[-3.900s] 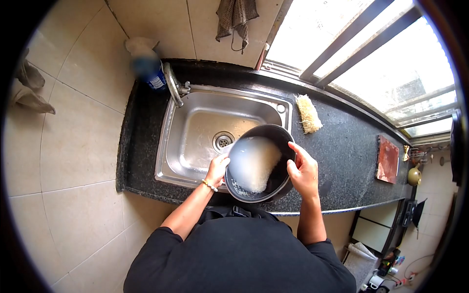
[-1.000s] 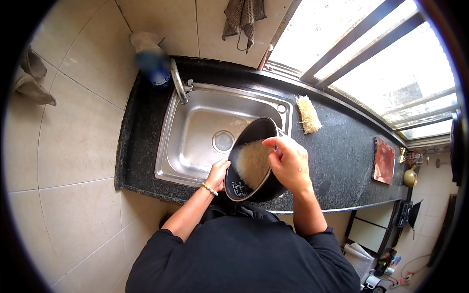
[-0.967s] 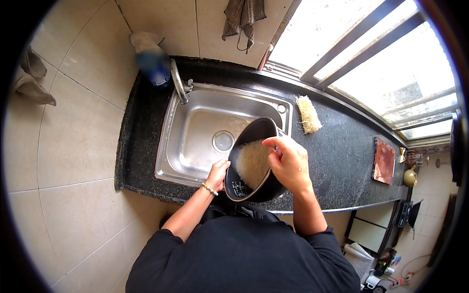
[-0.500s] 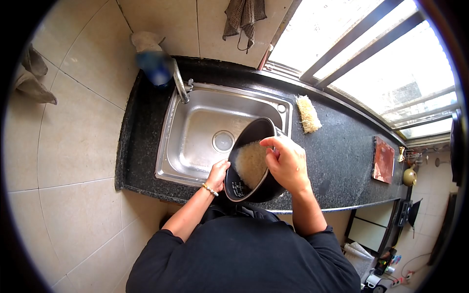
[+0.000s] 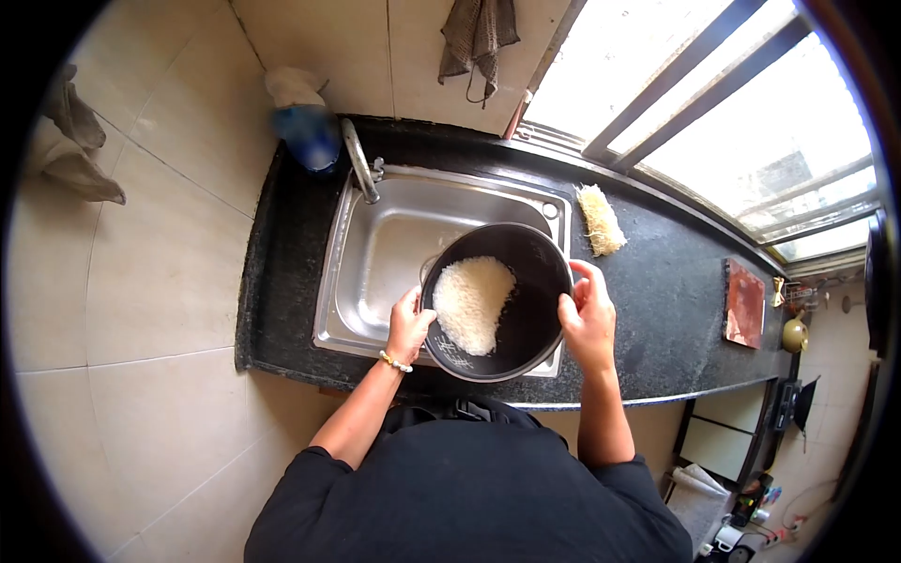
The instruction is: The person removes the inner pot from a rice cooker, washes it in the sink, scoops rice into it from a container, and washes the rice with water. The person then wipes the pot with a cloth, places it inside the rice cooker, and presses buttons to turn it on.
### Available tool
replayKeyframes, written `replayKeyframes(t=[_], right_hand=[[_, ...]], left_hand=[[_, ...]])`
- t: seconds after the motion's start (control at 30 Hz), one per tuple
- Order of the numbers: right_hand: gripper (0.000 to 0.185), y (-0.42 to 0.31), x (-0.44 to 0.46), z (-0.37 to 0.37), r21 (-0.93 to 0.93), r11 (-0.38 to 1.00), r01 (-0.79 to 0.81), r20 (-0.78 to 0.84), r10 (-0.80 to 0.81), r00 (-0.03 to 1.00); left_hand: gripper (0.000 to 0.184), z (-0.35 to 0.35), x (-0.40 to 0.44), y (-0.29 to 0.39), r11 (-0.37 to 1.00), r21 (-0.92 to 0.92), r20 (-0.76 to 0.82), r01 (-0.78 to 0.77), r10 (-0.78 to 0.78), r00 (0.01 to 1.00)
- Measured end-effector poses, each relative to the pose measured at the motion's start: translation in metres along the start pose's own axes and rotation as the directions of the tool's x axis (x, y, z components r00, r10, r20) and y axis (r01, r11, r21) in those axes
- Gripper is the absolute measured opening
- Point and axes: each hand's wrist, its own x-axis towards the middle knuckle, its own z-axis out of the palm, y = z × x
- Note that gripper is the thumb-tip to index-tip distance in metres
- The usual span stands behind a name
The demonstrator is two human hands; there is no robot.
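Note:
A dark rice cooker pot (image 5: pixel 530 300) is held over the front right part of the steel sink (image 5: pixel 333 272), its mouth facing up toward me. White rice (image 5: pixel 472 300) lies heaped against the left side inside it. My left hand (image 5: pixel 407 324), with a beaded bracelet at the wrist, grips the pot's left rim. On the opposite side, my right hand (image 5: pixel 587 314) grips the right rim with the thumb at the edge. The sink drain is hidden behind the pot.
A metal faucet (image 5: pixel 360 164) rises at the sink's back left corner beside a blue container (image 5: pixel 310 136). A pale fibrous scrubber (image 5: pixel 601 220) lies on the black counter (image 5: pixel 648 310). Farther right is a reddish-brown board (image 5: pixel 744 303). Cloths (image 5: pixel 479 42) hang on the wall.
The pot has gone from steeply tipped to nearly level, its mouth now in view. My right hand has shifted from the upper rim to the right side. The rice sits farther left.

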Motion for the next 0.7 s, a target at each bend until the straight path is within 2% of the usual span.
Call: replayKeyframes(t=[0.07,0.1,0.13,0.2,0.23,0.27,0.33,0.37,0.4,0.47,0.53,0.6,0.63,0.7], right_hand=[[0.045,0.041,-0.008,0.008,0.221,0.97,-0.105,0.031,0.1,0.994],[0.048,0.053,-0.013,0.015,0.469,0.861,-0.194,0.086,0.174,0.981],[0.051,0.066,-0.019,0.021,0.599,0.748,-0.286,0.169,0.231,0.958],[0.055,0.075,-0.024,0.041,0.615,0.583,-0.531,0.335,0.416,0.845],[0.054,0.072,-0.029,0.055,0.661,0.398,-0.636,0.462,0.453,0.763],[0.053,0.068,-0.034,0.068,0.667,0.196,-0.718,0.587,0.455,0.67],[0.041,0.086,-0.043,0.091,0.552,0.171,-0.816,0.744,0.341,0.574],[0.028,0.079,-0.041,0.095,0.534,0.193,-0.823,0.759,0.32,0.567],[0.02,0.068,-0.039,0.101,0.487,0.191,-0.852,0.767,0.374,0.522],[0.018,0.06,-0.042,0.117,0.459,0.092,-0.884,0.801,0.387,0.456],[0.019,0.052,-0.044,0.13,0.421,0.026,-0.907,0.83,0.393,0.396],[0.02,0.042,-0.042,0.132,0.377,-0.007,-0.926,0.827,0.452,0.333],[0.02,0.04,-0.042,0.133,0.368,-0.023,-0.929,0.83,0.458,0.318],[0.021,0.036,-0.043,0.137,0.352,-0.056,-0.934,0.836,0.468,0.287]], left_hand=[[0.033,-0.018,0.014,0.004,0.947,0.283,-0.006,-0.151,0.16,0.987],[0.033,-0.019,0.015,0.022,0.91,0.371,-0.011,-0.186,0.205,0.979],[0.037,-0.021,0.019,0.035,0.874,0.414,0.024,-0.254,0.268,0.963],[0.043,-0.021,0.029,0.057,0.882,0.302,0.071,-0.361,0.357,0.931],[0.044,-0.025,0.033,0.07,0.866,0.318,0.119,-0.387,0.368,0.922],[0.042,-0.032,0.039,0.079,0.845,0.383,0.169,-0.373,0.333,0.928],[0.043,-0.047,0.058,0.097,0.787,0.481,0.281,-0.385,0.277,0.919],[0.04,-0.054,0.073,0.104,0.781,0.504,0.312,-0.368,0.233,0.921],[0.037,-0.061,0.089,0.108,0.749,0.545,0.351,-0.376,0.204,0.914],[0.035,-0.086,0.14,0.105,0.441,0.798,0.4,-0.411,0.122,0.908],[0.037,-0.092,0.184,0.096,0.516,0.67,0.433,-0.534,0.313,0.846],[0.04,-0.094,0.216,0.087,0.481,0.627,0.426,-0.612,0.447,0.787],[0.041,-0.095,0.229,0.081,0.419,0.657,0.42,-0.627,0.488,0.765],[0.043,-0.097,0.241,0.076,0.362,0.717,0.415,-0.595,0.464,0.783]])
